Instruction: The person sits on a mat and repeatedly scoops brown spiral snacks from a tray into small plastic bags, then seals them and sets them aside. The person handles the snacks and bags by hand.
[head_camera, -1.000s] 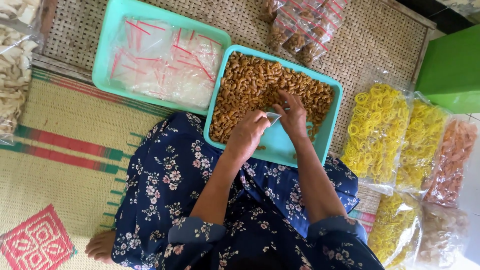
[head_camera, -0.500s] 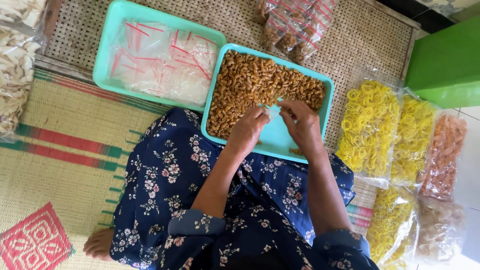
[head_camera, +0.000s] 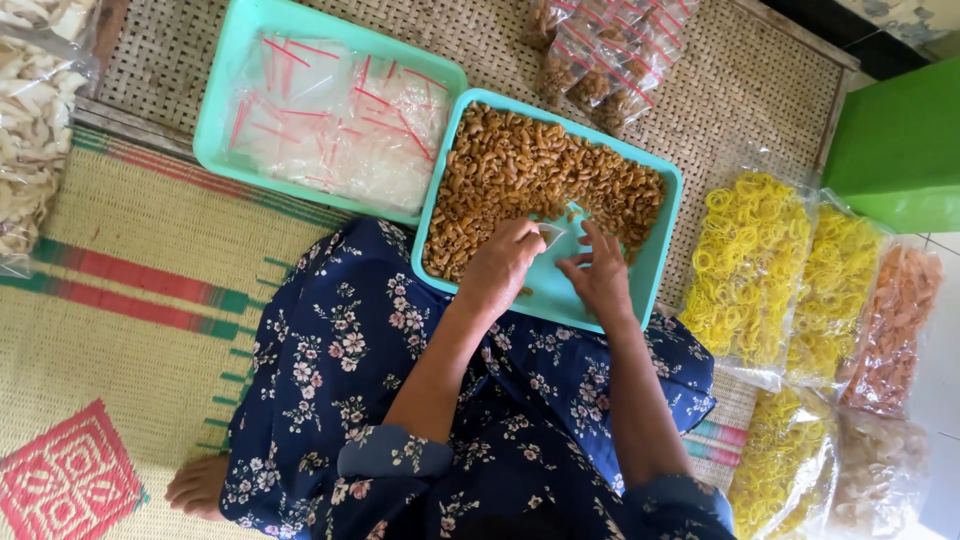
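I look down on my two hands working over a teal tray (head_camera: 655, 262) of brown curled snacks (head_camera: 520, 180) that rests against my lap. My left hand (head_camera: 503, 268) and right hand (head_camera: 600, 275) meet over the bare near corner of the tray, and between them they hold a small clear plastic bag (head_camera: 552, 234). The left fingers are curled shut on one edge of the bag; the right fingertips pinch the other edge, with the rest of that hand loosely spread. The bag sits just ahead of both grips, its mouth seeming to face the snack pile, though it is too small for me to be sure.

The snacks lie directly beyond the bag, away from my body, and also out to the left of the left hand. The left hand is the nearer one to the pile, almost touching its edge. The pile runs lengthwise away from me along the tray.

Further left of the grip is a second teal tray (head_camera: 225, 120) of empty clear bags (head_camera: 340, 125) with red strips. To the right lie big bags of yellow ring crackers (head_camera: 750, 265). I sit on a woven mat (head_camera: 130, 300).
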